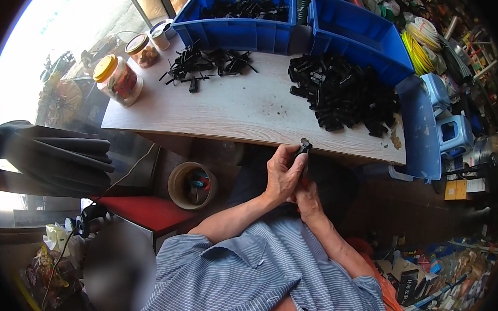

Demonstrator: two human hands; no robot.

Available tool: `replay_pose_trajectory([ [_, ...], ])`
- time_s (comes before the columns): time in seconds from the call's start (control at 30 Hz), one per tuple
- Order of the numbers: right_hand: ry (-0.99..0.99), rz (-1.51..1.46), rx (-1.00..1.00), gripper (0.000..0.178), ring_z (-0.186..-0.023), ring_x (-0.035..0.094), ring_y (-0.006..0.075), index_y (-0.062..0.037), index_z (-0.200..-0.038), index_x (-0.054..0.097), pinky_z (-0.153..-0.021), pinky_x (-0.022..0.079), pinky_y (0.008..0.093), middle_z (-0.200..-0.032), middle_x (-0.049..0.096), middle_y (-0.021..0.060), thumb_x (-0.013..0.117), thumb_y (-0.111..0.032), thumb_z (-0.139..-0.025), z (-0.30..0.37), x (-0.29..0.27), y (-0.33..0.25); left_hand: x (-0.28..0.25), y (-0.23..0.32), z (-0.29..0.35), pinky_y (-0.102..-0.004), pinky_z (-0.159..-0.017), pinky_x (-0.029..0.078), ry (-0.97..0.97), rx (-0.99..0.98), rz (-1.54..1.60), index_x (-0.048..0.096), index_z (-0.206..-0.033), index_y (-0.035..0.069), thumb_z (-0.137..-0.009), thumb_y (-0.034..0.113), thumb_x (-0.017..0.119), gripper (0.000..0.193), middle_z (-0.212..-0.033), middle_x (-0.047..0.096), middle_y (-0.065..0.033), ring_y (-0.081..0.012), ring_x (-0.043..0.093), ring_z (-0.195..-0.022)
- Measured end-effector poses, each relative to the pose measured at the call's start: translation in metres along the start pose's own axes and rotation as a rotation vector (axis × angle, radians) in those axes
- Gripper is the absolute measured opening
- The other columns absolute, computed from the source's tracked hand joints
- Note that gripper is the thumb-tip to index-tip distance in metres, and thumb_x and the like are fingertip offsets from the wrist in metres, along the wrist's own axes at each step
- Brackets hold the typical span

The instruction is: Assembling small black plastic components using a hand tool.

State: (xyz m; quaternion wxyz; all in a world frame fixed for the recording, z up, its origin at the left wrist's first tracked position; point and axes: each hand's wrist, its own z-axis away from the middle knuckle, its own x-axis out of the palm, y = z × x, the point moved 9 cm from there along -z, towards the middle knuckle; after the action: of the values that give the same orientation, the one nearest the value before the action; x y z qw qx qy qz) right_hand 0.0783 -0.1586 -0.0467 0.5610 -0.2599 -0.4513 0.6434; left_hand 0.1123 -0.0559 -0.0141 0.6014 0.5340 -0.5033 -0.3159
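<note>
Close to the table's front edge, my left hand (282, 174) pinches a small black plastic part (305, 146) between thumb and fingers. Just below it, my right hand (308, 199) is closed around a red-handled tool (293, 205), mostly hidden by the fingers, so its kind cannot be made out. The two hands touch or nearly touch. On the right of the table lies a big heap of black plastic parts (346, 93). A smaller, looser pile of thin black pieces (200, 62) spreads over the back left.
Behind the piles stand a blue bin of black pieces (234, 33) and another blue bin (361, 36). Jars, including a yellow-lidded jar (118, 80), line the table's (205, 115) left. A round bucket (175, 185) sits below, near a red-topped cabinet (141, 210). Clutter fills the right side.
</note>
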Motion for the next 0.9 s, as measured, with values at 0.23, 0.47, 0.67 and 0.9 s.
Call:
replay_pose_trajectory([
  [0.23, 0.059, -0.015, -0.100, 0.038, -0.053, 0.056, 0.0109, -0.0028, -0.095, 0.056, -0.050, 0.048, 0.0256, -0.063, 0.056, 0.0041, 0.059, -0.041, -0.095, 0.000, -0.004, -0.013, 0.003, 0.000, -0.001, -0.0207, -0.070, 0.048, -0.026, -0.033, 0.018, 0.060, -0.113, -0.003, -0.094, 0.009, 0.067, 0.024, -0.090, 0.064, -0.0009, -0.0042, 0.055, -0.080],
  [0.47, 0.007, -0.035, -0.026, 0.029, -0.049, 0.056, 0.0124, -0.0029, -0.096, 0.057, -0.050, 0.054, 0.0286, -0.061, 0.056, 0.0048, 0.060, -0.032, -0.092, -0.002, -0.010, 0.003, 0.012, -0.004, -0.003, -0.0215, -0.070, 0.048, -0.089, -0.064, -0.026, 0.060, -0.114, -0.004, -0.094, 0.010, 0.068, 0.026, -0.088, 0.064, -0.0015, -0.0052, 0.055, -0.078],
  [0.67, 0.051, -0.217, -0.046, 0.027, -0.056, 0.058, 0.0132, -0.0052, -0.107, 0.055, -0.054, 0.056, 0.0298, -0.069, 0.056, 0.0032, 0.060, -0.025, -0.088, -0.008, -0.027, 0.001, 0.040, 0.017, -0.034, -0.0252, -0.065, 0.050, -0.202, 0.102, -0.190, 0.062, -0.107, -0.004, -0.092, 0.012, 0.069, 0.023, -0.077, 0.068, -0.0090, -0.0082, 0.059, -0.069],
  [0.9, 0.155, -0.388, -0.023, 0.013, -0.052, 0.055, 0.0140, -0.0105, -0.096, 0.051, -0.052, 0.058, 0.0389, -0.064, 0.049, 0.0013, 0.054, -0.019, -0.086, -0.012, -0.049, 0.013, 0.152, 0.110, -0.130, -0.0273, -0.068, 0.051, -0.336, 0.537, -0.335, 0.049, -0.133, 0.001, -0.091, 0.015, 0.069, 0.048, -0.100, 0.068, -0.0148, -0.0149, 0.062, -0.074],
])
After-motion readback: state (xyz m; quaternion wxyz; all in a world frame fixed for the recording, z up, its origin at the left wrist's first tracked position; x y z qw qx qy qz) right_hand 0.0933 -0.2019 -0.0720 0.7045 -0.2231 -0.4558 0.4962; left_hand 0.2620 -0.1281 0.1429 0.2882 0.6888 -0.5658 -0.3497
